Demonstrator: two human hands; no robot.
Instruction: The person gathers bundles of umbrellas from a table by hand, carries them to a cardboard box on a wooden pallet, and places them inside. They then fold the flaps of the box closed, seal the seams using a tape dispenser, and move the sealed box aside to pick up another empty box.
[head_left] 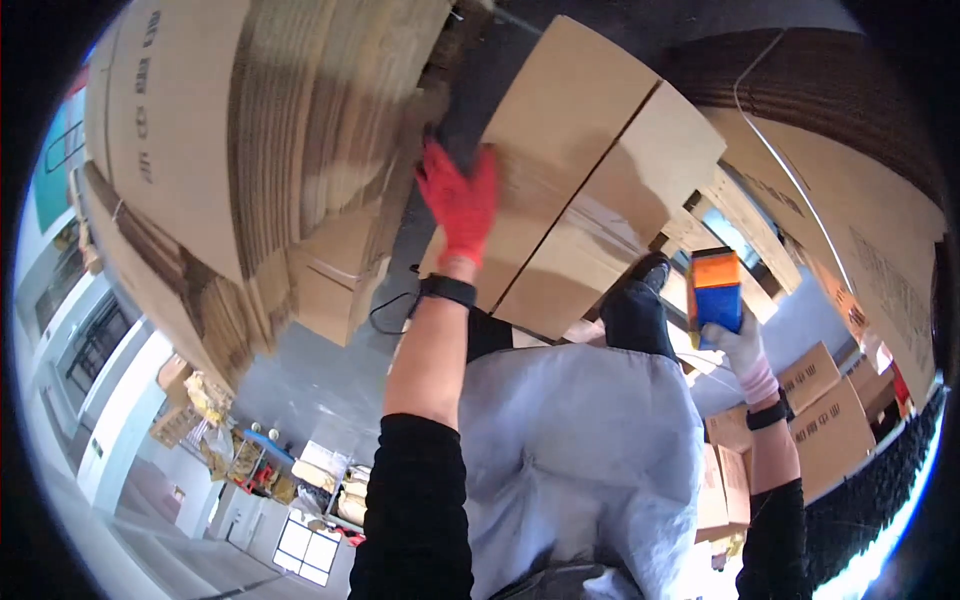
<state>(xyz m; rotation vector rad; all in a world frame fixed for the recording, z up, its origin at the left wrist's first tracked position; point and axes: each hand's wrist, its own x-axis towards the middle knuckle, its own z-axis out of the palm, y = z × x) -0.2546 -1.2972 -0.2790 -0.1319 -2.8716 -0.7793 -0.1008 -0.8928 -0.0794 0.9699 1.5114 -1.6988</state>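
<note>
— Where's the flat brown cardboard box (590,170) lie from the hands?

— Right under the left hand in the red glove (458,200), palm spread flat on its near edge; its long axis runs away up and right.

— And the right hand (738,345)?

— Well apart, lower right, clamped round an orange-and-blue tape dispenser (716,292).

I see a flattened brown cardboard box (580,170), tilted, a dark seam running down it between two panels, its lower edge near my lap. A red-gloved hand presses flat on its left panel. To the right, a small orange-and-blue tool (716,292), possibly a tape dispenser though blur hides its detail, stands upright in a pale-gloved grip, well apart from the box's seam.
</note>
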